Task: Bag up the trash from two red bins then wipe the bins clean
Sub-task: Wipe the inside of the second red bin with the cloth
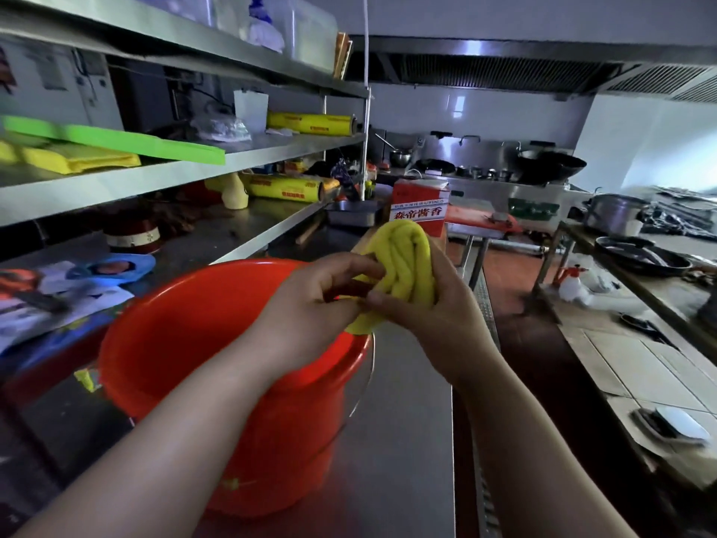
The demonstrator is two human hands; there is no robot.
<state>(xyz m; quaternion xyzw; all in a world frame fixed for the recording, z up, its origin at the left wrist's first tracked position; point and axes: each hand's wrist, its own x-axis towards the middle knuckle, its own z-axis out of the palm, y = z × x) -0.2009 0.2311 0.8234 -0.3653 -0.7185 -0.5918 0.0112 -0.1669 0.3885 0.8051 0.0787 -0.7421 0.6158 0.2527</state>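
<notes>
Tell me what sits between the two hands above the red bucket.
Head view: a bunched yellow cloth, held by the left hand and right hand, over the red bucket.

Steel shelving (pixel 295 147) on the left, extractor hood (pixel 504 73) over a wok range (pixel 485 184), white tiled wall (pixel 485 110), reddish floor (pixel 512 277)

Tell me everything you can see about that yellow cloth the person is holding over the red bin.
The yellow cloth is bright, soft-looking fabric, bunched into thick rolled folds that stand upright. The right hand wraps it from behind, thumb across the front, and the left hand pinches its near side. It sits above the far rim of the red bin, with a lower corner poking out beneath the hands toward that rim; whether it touches the bin cannot be told.
</notes>
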